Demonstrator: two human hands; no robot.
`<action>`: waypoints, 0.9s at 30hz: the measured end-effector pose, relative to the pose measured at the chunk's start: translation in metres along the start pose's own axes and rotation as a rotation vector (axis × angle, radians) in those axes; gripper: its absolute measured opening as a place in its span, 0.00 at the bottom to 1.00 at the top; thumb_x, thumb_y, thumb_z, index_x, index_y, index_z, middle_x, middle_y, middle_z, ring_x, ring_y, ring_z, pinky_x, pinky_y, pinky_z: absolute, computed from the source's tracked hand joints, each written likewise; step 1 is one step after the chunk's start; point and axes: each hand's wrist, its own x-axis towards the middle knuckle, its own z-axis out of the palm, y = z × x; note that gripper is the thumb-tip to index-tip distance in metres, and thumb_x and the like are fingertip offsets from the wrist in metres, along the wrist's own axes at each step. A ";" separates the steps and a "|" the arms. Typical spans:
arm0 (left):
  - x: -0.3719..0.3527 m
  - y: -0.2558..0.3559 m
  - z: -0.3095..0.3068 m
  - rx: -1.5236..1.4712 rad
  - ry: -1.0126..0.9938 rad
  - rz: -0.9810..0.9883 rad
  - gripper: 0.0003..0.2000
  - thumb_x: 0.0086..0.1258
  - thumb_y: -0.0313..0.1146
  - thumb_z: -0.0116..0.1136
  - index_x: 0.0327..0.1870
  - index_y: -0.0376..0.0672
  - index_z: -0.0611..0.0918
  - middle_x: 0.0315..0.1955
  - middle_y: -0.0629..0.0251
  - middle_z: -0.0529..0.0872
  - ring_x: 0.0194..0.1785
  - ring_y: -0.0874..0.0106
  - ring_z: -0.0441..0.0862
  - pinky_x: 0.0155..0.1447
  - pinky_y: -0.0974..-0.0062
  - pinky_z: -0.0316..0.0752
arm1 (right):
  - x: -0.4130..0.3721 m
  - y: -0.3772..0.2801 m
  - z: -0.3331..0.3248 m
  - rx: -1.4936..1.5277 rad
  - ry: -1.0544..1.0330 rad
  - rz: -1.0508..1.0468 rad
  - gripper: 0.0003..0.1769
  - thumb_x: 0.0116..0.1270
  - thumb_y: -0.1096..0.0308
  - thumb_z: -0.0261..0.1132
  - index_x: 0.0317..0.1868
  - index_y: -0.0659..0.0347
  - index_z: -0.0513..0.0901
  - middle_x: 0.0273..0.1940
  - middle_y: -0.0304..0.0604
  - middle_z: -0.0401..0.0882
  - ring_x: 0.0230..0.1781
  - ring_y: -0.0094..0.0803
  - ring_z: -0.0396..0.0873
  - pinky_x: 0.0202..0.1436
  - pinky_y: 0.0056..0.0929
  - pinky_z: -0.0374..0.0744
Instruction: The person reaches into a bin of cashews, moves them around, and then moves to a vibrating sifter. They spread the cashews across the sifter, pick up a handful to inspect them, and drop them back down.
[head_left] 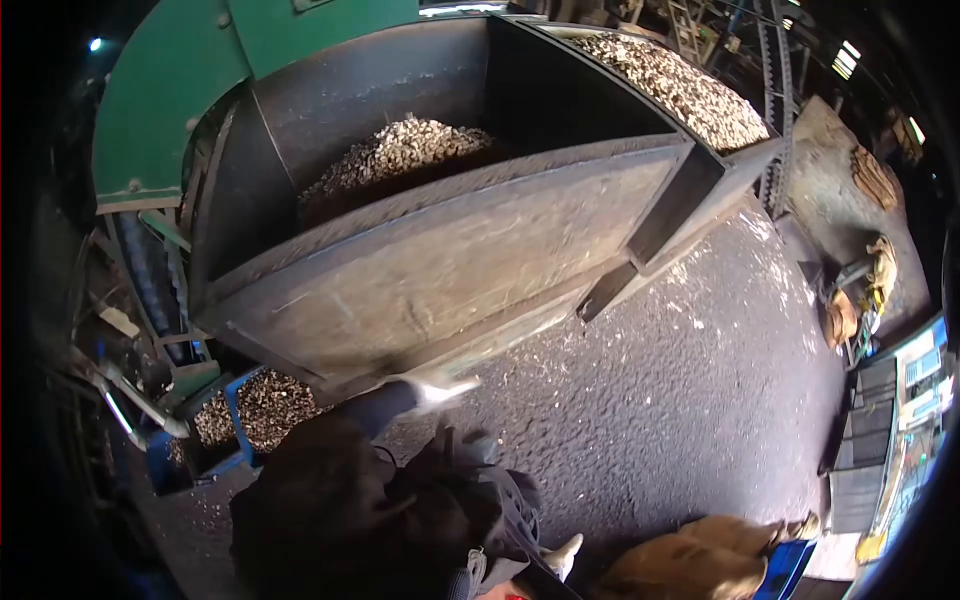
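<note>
My left hand (437, 394), in a white glove, hangs beside the lower edge of a large metal hopper (450, 270). Its fingers look stretched out and hold nothing that I can see, though glare washes out their detail. Left of that arm stand blue crates (238, 420) filled with small brown and pale pieces (275, 408), like nuts or shells. My right hand (563, 557), also pale-gloved, shows only in part at the bottom, close to my dark clothing. What its fingers do is hidden.
Inside the hopper lies a heap of pale pieces (425, 145); another bin (690, 85) behind it is piled with them. A green machine (165, 110) stands at left. Stuffed sacks (690, 560) sit at lower right. Scattered bits dot the dark floor (650, 400).
</note>
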 end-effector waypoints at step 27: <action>0.116 0.185 -0.422 0.306 0.991 -0.557 0.50 0.84 0.74 0.65 0.78 0.24 0.85 0.75 0.33 0.89 0.78 0.46 0.87 0.85 0.53 0.77 | -0.231 -0.807 0.356 -0.162 -0.199 -2.366 0.31 0.92 0.42 0.63 0.67 0.60 0.97 0.54 0.46 0.98 0.53 0.44 0.87 0.82 0.55 0.81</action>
